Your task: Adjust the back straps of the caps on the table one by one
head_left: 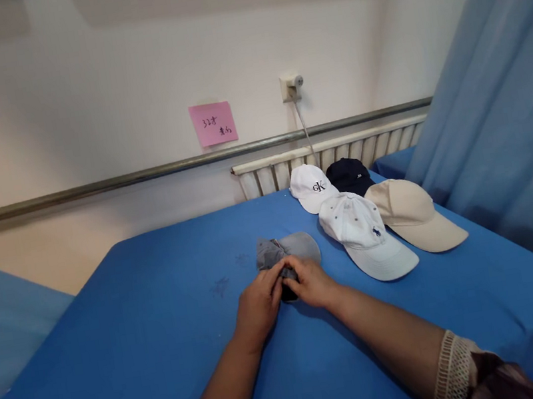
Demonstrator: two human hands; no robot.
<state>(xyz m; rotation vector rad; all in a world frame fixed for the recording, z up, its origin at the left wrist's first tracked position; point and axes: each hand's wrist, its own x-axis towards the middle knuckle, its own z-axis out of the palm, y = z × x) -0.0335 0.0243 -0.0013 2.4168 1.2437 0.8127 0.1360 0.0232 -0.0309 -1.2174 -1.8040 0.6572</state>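
Note:
A grey baseball cap lies on the blue-covered table, its brim pointing away to the right. My left hand grips the near edge of the cap from the left. From the right, my right hand pinches the same edge, and the fingertips of both hands meet there. A dark opening of the cap shows just below the fingers. What the fingertips do under the fabric is hidden.
To the right sit a white CK cap, a dark navy cap, a white cap with a horse logo and a beige cap. Behind are a radiator and a metal rail. A blue curtain hangs right.

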